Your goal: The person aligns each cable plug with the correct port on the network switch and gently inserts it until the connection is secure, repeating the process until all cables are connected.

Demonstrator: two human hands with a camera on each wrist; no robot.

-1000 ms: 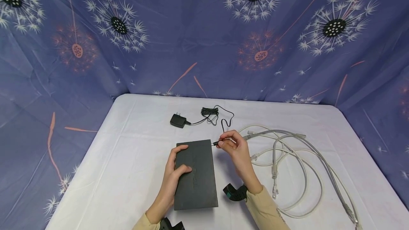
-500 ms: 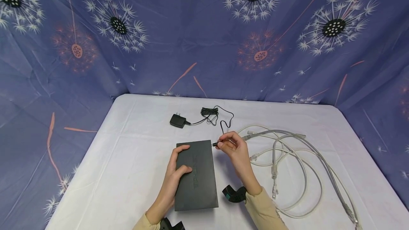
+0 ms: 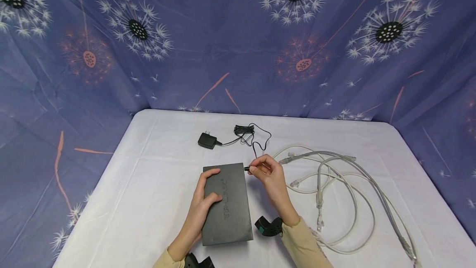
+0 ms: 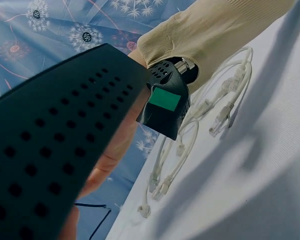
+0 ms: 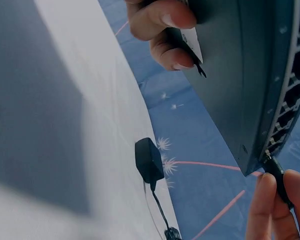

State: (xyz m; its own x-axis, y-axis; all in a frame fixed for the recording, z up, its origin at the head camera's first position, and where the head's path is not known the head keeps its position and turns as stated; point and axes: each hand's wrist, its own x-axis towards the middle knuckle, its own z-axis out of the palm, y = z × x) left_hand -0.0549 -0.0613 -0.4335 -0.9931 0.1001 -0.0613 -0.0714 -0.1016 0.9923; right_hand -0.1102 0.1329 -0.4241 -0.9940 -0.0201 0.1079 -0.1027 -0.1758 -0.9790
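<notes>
While both hands are at work above it, the white table (image 3: pixel 156 185) is spread below the fingers, and the network cables (image 3: pixel 377 188) are laid in loops to the right of the right fingers. The dark box (image 3: pixel 232 216) is gripped by the left hand (image 3: pixel 200 206) at its left edge, thumb over the top face and further fingers beneath; it appears to be lifted. The power adapter (image 3: pixel 207 140) is seen lying beyond the fingers of both hands, with its bundled cord (image 3: pixel 243 130) beside it. The black plug (image 5: pixel 275 172) is pinched by the right thumb and fingers of the right hand (image 3: pixel 273 180) at the box's far right corner, by the end of a row of ports (image 5: pixel 292 102); how deeply it is seated cannot be told. For sound insertion, the box is best braced by the left fingers, the plug kept square to its socket, and pressure applied straight, without levering.
</notes>
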